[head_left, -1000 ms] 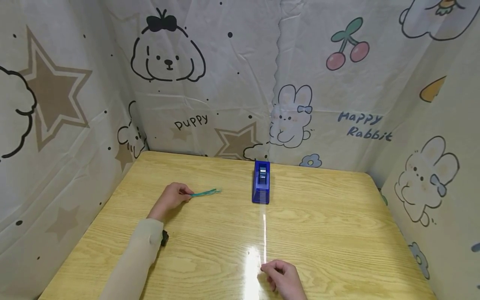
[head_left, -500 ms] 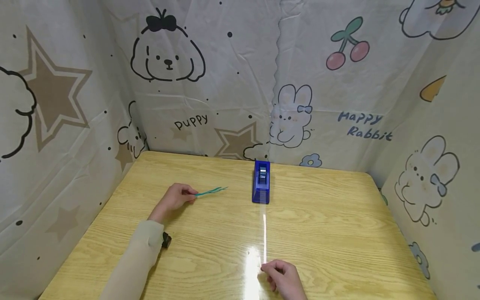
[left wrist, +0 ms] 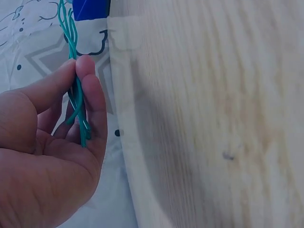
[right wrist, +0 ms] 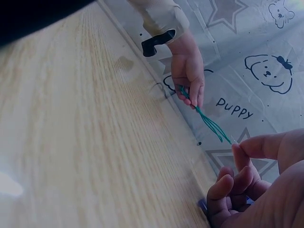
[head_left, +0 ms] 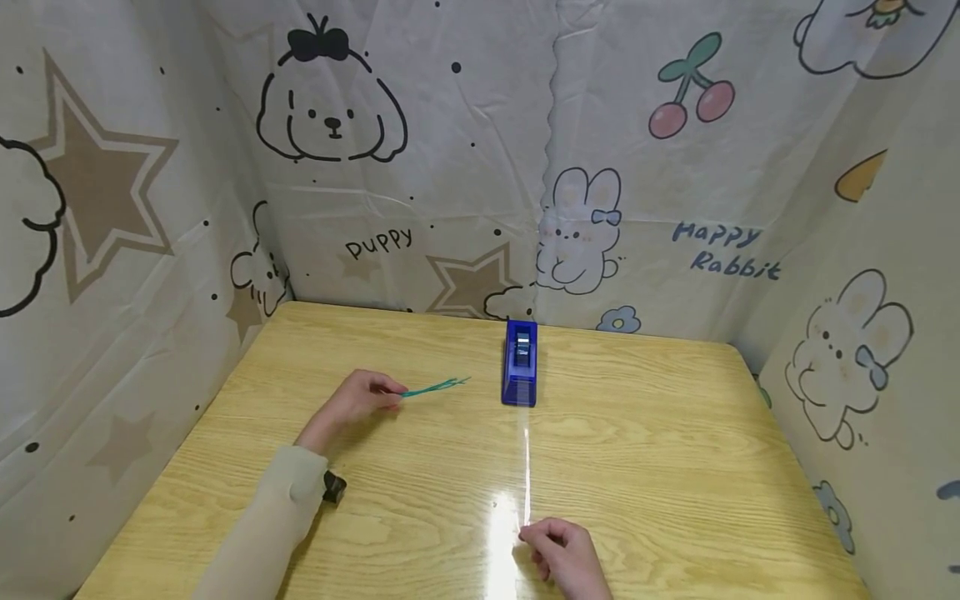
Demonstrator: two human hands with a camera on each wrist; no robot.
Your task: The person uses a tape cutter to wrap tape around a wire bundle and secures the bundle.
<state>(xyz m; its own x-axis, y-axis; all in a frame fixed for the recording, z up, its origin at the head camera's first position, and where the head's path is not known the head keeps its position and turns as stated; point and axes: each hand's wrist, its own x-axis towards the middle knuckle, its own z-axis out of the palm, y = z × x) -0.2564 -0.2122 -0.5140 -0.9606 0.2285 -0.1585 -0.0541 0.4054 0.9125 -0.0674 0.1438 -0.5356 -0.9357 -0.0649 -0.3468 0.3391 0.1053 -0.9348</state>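
Observation:
My left hand (head_left: 363, 396) pinches a small bundle of thin green wires (head_left: 441, 387) between thumb and fingertips, above the left part of the table. In the left wrist view, the strands of the green wires (left wrist: 71, 40) cross one another loosely, with their lower ends against the palm. Near the front of the table, my right hand (head_left: 566, 554) pinches the end of a strip of clear tape (head_left: 527, 471). That strip stretches back to a blue tape dispenser (head_left: 520, 375) at the rear. The right wrist view shows the right hand's thumb and index finger (right wrist: 259, 146) meeting at the tips.
A pale wood-grain table (head_left: 660, 467) carries everything, with a bright light reflection near its front middle. Printed cloth (head_left: 420, 183) hangs behind the table and at both sides. A small black device (head_left: 334, 487) is worn at the left wrist.
My left hand has moved a little to the right with the green wires, closer to the tape. The right hand keeps its place on the tape end, and the dispenser stays put.

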